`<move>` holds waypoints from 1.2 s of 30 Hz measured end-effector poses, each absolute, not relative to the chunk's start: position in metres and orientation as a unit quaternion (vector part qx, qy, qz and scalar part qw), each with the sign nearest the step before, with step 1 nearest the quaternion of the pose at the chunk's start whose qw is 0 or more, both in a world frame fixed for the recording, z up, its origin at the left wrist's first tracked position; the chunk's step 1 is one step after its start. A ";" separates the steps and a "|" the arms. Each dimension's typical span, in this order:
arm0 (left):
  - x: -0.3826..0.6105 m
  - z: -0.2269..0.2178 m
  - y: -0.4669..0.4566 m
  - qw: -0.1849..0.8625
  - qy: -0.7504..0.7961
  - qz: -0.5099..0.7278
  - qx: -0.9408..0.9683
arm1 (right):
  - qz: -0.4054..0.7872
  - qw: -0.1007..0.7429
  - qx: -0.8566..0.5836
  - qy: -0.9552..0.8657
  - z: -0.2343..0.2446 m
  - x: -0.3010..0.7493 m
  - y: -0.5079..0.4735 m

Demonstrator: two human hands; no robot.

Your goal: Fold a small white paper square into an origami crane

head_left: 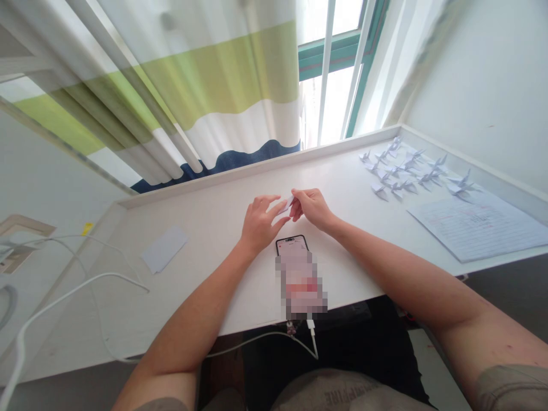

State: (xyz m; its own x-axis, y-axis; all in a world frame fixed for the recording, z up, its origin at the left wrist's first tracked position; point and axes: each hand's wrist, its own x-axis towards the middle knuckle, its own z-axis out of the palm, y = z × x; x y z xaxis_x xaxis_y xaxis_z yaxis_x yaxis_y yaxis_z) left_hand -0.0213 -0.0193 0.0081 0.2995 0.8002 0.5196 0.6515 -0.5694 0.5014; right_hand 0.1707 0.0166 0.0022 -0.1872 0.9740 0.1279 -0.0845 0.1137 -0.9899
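Both of my hands meet over the middle of the white desk, pinching one small folded piece of white paper between them. My left hand grips its left end with thumb and fingers. My right hand has curled fingers closed on the right end. Just below the hands a phone lies flat on the desk, a white cable plugged into its near end.
Several folded paper cranes sit in rows at the far right, beside a lined paper sheet. A blank paper slip lies at the left. White cables trail over the left side. A striped curtain and window stand behind.
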 end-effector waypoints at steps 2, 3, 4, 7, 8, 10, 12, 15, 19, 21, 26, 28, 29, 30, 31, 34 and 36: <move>-0.018 0.008 -0.022 0.126 0.464 0.402 0.779 | 0.536 0.487 -0.384 -0.573 0.002 0.168 0.014; -0.016 0.008 -0.022 0.153 0.472 0.423 0.758 | 0.530 0.485 -0.377 -0.584 0.002 0.168 0.013; -0.015 0.007 -0.023 0.193 0.482 0.447 0.728 | 0.518 0.486 -0.373 -0.596 0.001 0.167 0.012; -0.011 0.005 -0.022 0.363 0.496 0.509 0.602 | 0.454 0.495 -0.372 -0.640 0.000 0.168 0.009; -0.011 0.005 -0.021 0.418 0.488 0.521 0.562 | 0.429 0.493 -0.371 -0.659 -0.001 0.169 0.009; -0.011 0.005 -0.019 0.503 0.456 0.530 0.508 | 0.379 0.488 -0.366 -0.696 -0.003 0.169 0.009; -0.012 0.006 -0.018 0.555 0.423 0.525 0.487 | 0.334 0.485 -0.362 -0.723 -0.005 0.170 0.010; -0.013 0.008 -0.019 0.604 0.384 0.504 0.484 | 0.281 0.484 -0.360 -0.747 -0.007 0.171 0.012; -0.014 0.007 -0.021 0.624 0.364 0.495 0.482 | 0.169 0.483 -0.342 -0.788 -0.008 0.174 0.014; -0.014 0.007 -0.021 0.626 0.358 0.498 0.482 | 0.107 0.471 -0.334 -0.809 -0.008 0.175 0.014; -0.014 0.004 -0.021 0.627 0.365 0.492 0.481 | 0.055 0.438 -0.325 -0.836 -0.008 0.176 0.014; -0.015 0.004 -0.021 0.627 0.367 0.490 0.482 | 0.052 0.441 -0.321 -0.836 -0.008 0.176 0.015; -0.015 0.004 -0.021 0.626 0.368 0.489 0.483 | 0.050 0.446 -0.319 -0.835 -0.008 0.176 0.015; -0.015 0.004 -0.021 0.626 0.370 0.488 0.483 | 0.048 0.451 -0.316 -0.833 -0.008 0.177 0.015; -0.015 0.004 -0.021 0.626 0.371 0.487 0.483 | 0.045 0.455 -0.313 -0.832 -0.008 0.177 0.015; -0.014 0.005 -0.022 0.627 0.372 0.491 0.477 | 0.042 0.449 -0.313 -0.836 -0.007 0.176 0.014; -0.013 0.006 -0.023 0.624 0.379 0.495 0.471 | 0.040 0.436 -0.314 -0.842 -0.007 0.176 0.014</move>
